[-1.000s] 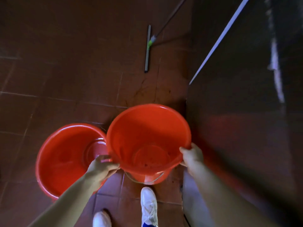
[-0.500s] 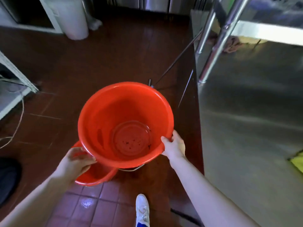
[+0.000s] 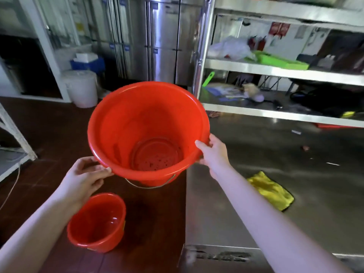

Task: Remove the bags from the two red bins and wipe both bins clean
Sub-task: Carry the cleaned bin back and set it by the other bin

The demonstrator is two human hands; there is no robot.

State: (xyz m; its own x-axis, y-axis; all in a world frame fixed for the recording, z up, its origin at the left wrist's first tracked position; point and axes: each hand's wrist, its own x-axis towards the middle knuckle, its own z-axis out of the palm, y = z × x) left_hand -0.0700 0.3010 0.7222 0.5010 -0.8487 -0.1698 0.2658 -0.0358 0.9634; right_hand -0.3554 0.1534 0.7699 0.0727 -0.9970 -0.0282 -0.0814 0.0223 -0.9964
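I hold a red bin [image 3: 137, 119] in the air with both hands, its mouth tilted toward me. My left hand [image 3: 84, 178] grips its near-left rim and my right hand [image 3: 213, 152] grips its right rim. The bin has no bag in it, dark specks dot its bottom, and a wire handle hangs below it. A second red bin [image 3: 96, 223] stands on the floor under my left forearm, also without a bag. A yellow cloth [image 3: 270, 191] lies on the steel table [image 3: 256, 146] to the right.
Steel shelves [image 3: 275, 71] with a green tray and clutter rise behind the table. A white bucket [image 3: 80, 87] and steel fridge doors [image 3: 163, 40] stand at the back. A white frame [image 3: 13, 134] and a cord are at the left. The floor is dark red tile.
I have lifted the bin from the floor up to table height and moved it right. My view has risen from the floor to the shelves; the other bin stayed on the floor.
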